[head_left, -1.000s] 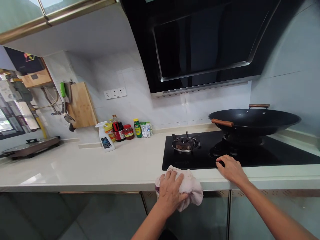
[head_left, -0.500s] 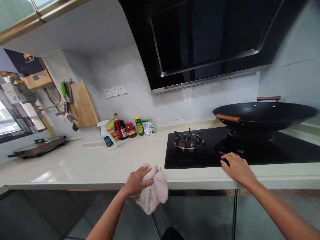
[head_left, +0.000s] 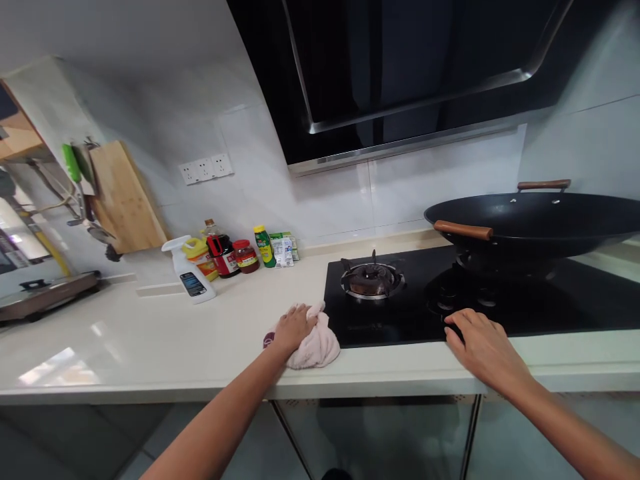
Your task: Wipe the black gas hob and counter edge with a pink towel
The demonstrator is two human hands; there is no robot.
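My left hand (head_left: 295, 328) presses on a pale pink cloth (head_left: 316, 347), bunched up on the white countertop (head_left: 240, 340) against the left front corner of the black gas hob (head_left: 390, 327). A dark red patch of the cloth shows left of my wrist. My right hand (head_left: 483, 340) rests at the hob's front edge with nothing in it, fingers loosely bent and thumb apart from the index finger. Just beyond that hand are the hob's knobs (head_left: 447, 301). A bare burner (head_left: 373, 280) lies between my hands, further back.
A large black wok (head_left: 540, 220) with wooden handles sits on the right burner. Along the wall stand a white spray bottle (head_left: 189, 273), a dark sauce bottle (head_left: 223, 252), a red-lidded jar (head_left: 247, 256) and a green bottle (head_left: 265, 248). The range hood (head_left: 410, 73) hangs low overhead.
My left hand has pushed the cloth away from me, from hanging over the counter's front edge to lying on the countertop by the hob. My right hand stays at the hob edge.
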